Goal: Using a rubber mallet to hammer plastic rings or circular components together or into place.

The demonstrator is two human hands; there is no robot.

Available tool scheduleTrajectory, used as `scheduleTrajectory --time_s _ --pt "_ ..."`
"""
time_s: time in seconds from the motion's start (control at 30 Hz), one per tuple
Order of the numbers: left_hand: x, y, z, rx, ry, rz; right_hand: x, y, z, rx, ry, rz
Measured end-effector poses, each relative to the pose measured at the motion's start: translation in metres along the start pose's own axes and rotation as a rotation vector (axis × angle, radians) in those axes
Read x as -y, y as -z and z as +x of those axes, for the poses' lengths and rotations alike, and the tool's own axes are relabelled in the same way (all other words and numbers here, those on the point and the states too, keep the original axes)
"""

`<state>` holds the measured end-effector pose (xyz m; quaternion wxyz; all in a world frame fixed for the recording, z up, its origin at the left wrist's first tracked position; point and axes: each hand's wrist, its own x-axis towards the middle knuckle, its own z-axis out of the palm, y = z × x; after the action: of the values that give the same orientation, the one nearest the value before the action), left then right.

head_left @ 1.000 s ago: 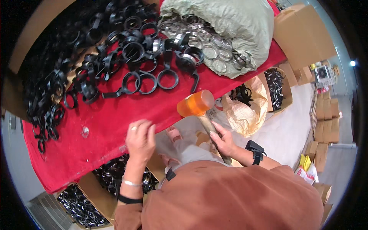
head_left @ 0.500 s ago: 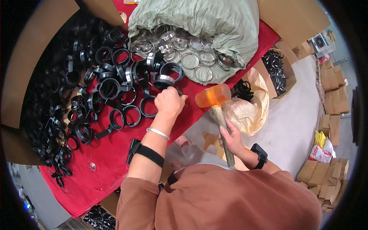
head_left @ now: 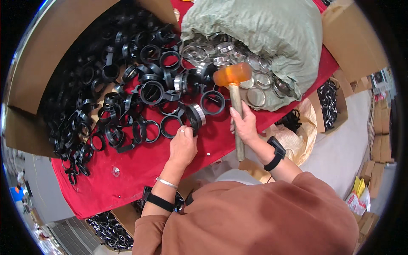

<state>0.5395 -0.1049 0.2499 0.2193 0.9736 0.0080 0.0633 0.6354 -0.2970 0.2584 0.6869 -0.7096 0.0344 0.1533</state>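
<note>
to the left of the green sack (head_left: 263,38) and nearer the body, a metal-banded black ring holder (head_left: 196,117) is pinched by the left hand (head_left: 183,146)'s curled fingers. by the sack's mouth, the orange-headed mallet (head_left: 233,75) is gripped firmly round its handle by the right hand (head_left: 244,123). bands appear fitted in only a few holders (many look bare); loose metal rings (head_left: 256,97) are left in the sack, partly hidden by the mallet. farther left of the sack, a cardboard box (head_left: 63,55) is crowded by black holders.

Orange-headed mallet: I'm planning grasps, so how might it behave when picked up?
The mallet is probably head-heavy, as its thick orange head sits at one end of a slim handle. That straight, wood-like handle looks likely to stay stiff. Laid down, it might roll slightly, since the head appears rounded.
</note>
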Motion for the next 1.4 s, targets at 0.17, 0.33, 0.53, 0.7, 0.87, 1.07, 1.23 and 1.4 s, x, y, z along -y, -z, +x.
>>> scheduleTrajectory --time_s 0.17,0.33,0.53,0.7,0.87,1.07,1.23,1.4 --pt "0.067 0.029 -0.023 -0.112 -0.016 0.180 0.004 -0.065 0.006 0.140 0.046 0.113" --pt "0.141 0.056 -0.054 -0.165 0.167 0.137 -0.003 -0.122 0.003 0.219 0.065 0.128" --pt "0.187 0.096 -0.058 -0.226 0.150 0.056 -0.011 -0.178 -0.005 0.245 0.103 0.137" --pt "0.171 0.111 -0.064 -0.265 0.327 0.001 -0.005 -0.201 -0.006 0.416 0.200 0.007" --pt "0.137 0.131 -0.081 -0.588 0.516 -0.438 0.026 -0.185 -0.012 0.468 0.349 -0.071" --pt "0.065 0.117 -0.183 -0.514 0.832 -1.188 0.057 -0.130 -0.050 0.616 0.207 0.026" --pt "0.048 0.046 -0.260 -0.518 0.895 -1.400 0.035 -0.103 -0.096 0.776 -0.037 -0.152" --pt "0.059 0.021 -0.269 -0.426 0.885 -1.351 0.017 -0.099 -0.133 0.802 -0.039 -0.327"
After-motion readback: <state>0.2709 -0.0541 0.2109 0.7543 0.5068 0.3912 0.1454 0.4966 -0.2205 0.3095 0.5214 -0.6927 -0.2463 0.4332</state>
